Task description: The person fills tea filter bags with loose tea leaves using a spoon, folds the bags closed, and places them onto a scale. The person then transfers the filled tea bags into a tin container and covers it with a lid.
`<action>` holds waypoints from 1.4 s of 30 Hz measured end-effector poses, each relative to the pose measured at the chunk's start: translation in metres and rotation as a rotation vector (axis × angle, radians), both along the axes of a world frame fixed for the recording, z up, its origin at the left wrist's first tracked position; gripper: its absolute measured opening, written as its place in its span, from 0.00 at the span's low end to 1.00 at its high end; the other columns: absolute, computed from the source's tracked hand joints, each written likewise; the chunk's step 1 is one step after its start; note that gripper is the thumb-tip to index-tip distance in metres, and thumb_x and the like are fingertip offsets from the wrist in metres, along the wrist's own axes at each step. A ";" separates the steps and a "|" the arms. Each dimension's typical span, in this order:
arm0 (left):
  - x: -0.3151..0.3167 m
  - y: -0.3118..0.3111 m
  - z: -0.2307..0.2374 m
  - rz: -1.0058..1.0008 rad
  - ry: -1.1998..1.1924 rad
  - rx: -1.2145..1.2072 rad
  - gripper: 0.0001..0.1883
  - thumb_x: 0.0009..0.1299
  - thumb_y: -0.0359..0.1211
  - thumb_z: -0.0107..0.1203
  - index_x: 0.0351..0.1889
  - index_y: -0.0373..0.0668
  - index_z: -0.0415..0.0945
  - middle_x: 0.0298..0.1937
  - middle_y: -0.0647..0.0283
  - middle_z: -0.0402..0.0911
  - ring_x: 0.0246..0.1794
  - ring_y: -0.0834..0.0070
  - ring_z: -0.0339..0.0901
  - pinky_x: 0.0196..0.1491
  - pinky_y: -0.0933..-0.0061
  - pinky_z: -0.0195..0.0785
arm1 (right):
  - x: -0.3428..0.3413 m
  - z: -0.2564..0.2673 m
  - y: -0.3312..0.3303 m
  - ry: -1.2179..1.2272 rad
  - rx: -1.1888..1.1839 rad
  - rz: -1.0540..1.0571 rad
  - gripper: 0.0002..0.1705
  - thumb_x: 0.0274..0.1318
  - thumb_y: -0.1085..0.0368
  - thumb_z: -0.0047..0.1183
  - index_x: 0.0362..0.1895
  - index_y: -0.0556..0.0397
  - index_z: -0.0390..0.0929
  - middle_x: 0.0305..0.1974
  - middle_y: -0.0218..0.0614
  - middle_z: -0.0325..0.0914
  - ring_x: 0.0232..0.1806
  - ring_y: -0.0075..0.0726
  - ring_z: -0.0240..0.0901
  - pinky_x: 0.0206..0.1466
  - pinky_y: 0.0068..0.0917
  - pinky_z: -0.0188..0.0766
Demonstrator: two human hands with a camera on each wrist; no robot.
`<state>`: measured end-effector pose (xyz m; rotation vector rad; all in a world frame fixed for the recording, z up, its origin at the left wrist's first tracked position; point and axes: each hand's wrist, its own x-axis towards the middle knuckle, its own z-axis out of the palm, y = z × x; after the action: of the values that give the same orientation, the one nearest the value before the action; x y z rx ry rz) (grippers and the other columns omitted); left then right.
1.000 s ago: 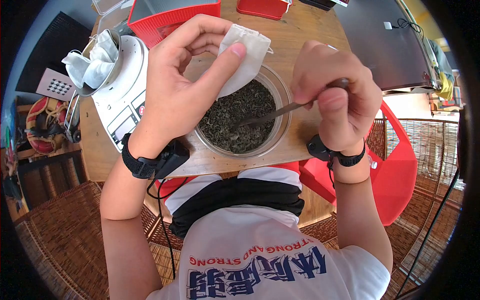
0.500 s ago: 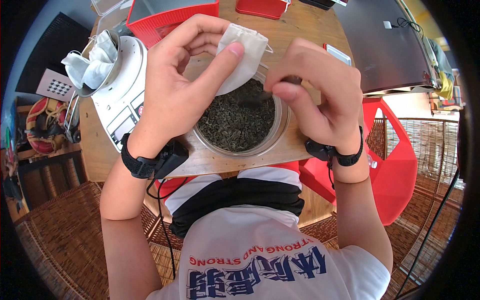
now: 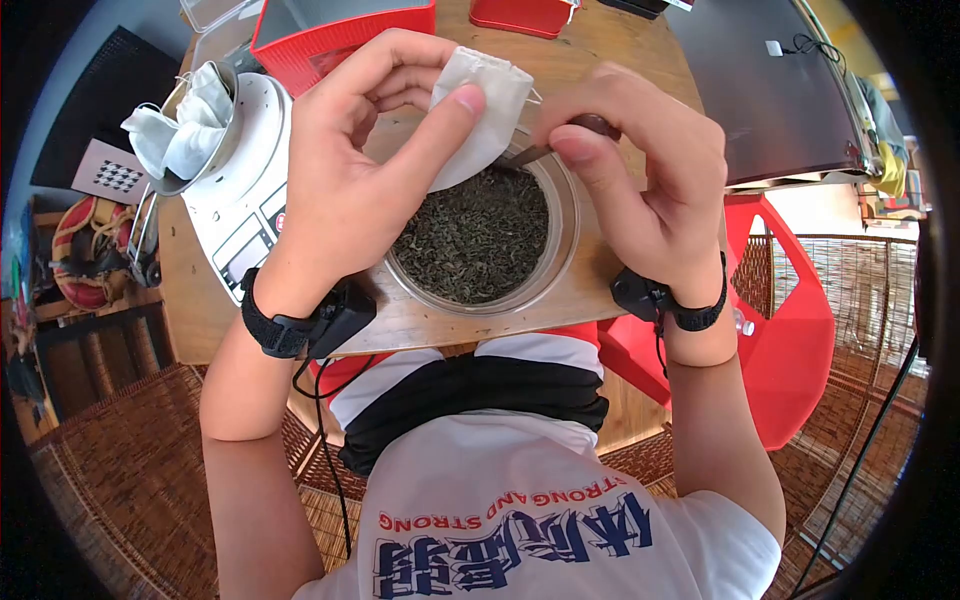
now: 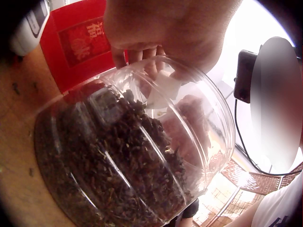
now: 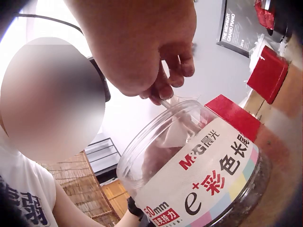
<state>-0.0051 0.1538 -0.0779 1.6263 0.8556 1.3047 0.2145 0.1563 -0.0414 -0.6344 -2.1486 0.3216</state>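
Note:
A white cloth pouch (image 3: 484, 110) with a drawstring is pinched by the left hand (image 3: 365, 175) over the left part of a clear round jar (image 3: 566, 250). Dark dried leaves (image 3: 470, 245) fill the lower part of that jar. The right hand (image 3: 645, 170) grips the dark handle of a spoon (image 3: 530, 156), whose lower end is at the leaves near the jar's far side, partly hidden. In the right wrist view, the right hand (image 5: 142, 47) is above the jar's rim, and the label (image 5: 208, 175) shows on the jar's side.
A white scale (image 3: 235, 180) stands at the left with a metal bowl (image 3: 233, 120) holding several filled white pouches (image 3: 195, 135). Behind are an open red box (image 3: 340, 40) and a red tin (image 3: 520, 15). A red chair (image 3: 790, 330) is at the right.
The right hand moved left and up with the spoon, from the middle of the leaves toward the jar's far side. The left hand and pouch have barely moved.

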 end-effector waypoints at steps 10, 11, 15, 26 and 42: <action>-0.001 -0.001 0.000 0.000 0.010 -0.005 0.12 0.77 0.25 0.57 0.56 0.33 0.76 0.52 0.60 0.85 0.51 0.80 0.81 0.54 0.78 0.74 | 0.001 -0.001 -0.005 0.115 -0.199 0.069 0.08 0.67 0.69 0.56 0.36 0.62 0.81 0.29 0.36 0.81 0.26 0.26 0.73 0.32 0.24 0.69; 0.000 -0.001 0.000 -0.002 0.004 -0.010 0.12 0.77 0.25 0.57 0.56 0.33 0.76 0.52 0.60 0.85 0.51 0.80 0.81 0.54 0.78 0.74 | 0.000 -0.002 -0.006 0.163 -0.196 0.052 0.09 0.68 0.68 0.56 0.36 0.61 0.81 0.28 0.36 0.81 0.26 0.26 0.74 0.33 0.24 0.70; -0.001 0.001 0.000 -0.019 0.002 0.018 0.12 0.77 0.25 0.57 0.56 0.33 0.76 0.52 0.59 0.85 0.51 0.80 0.81 0.55 0.78 0.73 | -0.001 0.000 -0.001 0.168 -0.134 0.042 0.08 0.66 0.69 0.58 0.36 0.62 0.82 0.29 0.37 0.82 0.27 0.29 0.76 0.34 0.24 0.72; 0.000 0.001 0.001 -0.018 0.016 0.012 0.12 0.77 0.25 0.57 0.56 0.33 0.76 0.52 0.59 0.85 0.52 0.79 0.81 0.57 0.77 0.72 | -0.001 0.002 -0.002 0.011 -0.179 0.186 0.05 0.57 0.70 0.60 0.31 0.61 0.83 0.29 0.36 0.84 0.27 0.33 0.74 0.33 0.27 0.70; -0.001 0.001 -0.001 -0.012 0.005 0.018 0.12 0.77 0.25 0.57 0.56 0.33 0.76 0.51 0.60 0.85 0.51 0.80 0.81 0.55 0.78 0.73 | -0.002 -0.002 0.001 0.064 -0.083 0.223 0.16 0.63 0.59 0.64 0.28 0.59 0.85 0.26 0.36 0.85 0.23 0.34 0.75 0.29 0.29 0.68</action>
<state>-0.0057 0.1552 -0.0785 1.6466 0.8386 1.3040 0.2122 0.1572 -0.0434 -0.4245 -2.1561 0.5469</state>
